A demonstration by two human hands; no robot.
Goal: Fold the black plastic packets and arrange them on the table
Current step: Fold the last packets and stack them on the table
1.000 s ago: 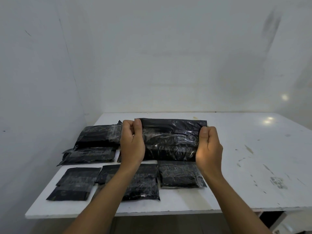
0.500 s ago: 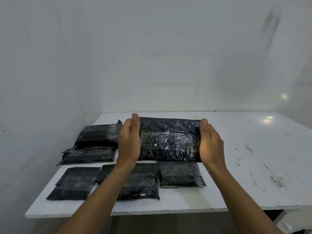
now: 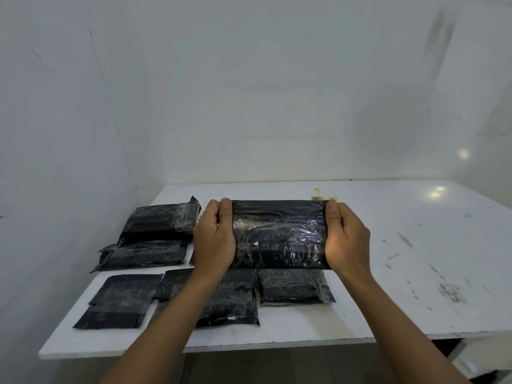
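Gripping the left end of the large black packet (image 3: 279, 234), the left hand (image 3: 214, 239) lays its thumb along the upper face, tip at the far left corner. Its fingers curl round behind the packet and are hidden. The right hand (image 3: 346, 239) holds the right end likewise, thumb tip at the far right corner.

The packet is stretched flat between both hands, long side running left to right, its glossy face wrinkled. Whether it rests on the table (image 3: 401, 245) or is held just above it cannot be told. It sits over the table's left half.

Left of the left hand lie two bulky packets: the far-left packet (image 3: 160, 221) overlaps the far edge of the second-left packet (image 3: 144, 254).

The near row, left to right:
- a flat packet (image 3: 119, 299)
- a middle packet (image 3: 232, 303), partly covered by the left forearm
- a small packet (image 3: 293, 286), just near of the held one

A brown stain (image 3: 318, 193) marks the table just beyond the held packet's far right corner. A white wall (image 3: 249, 92) stands behind.
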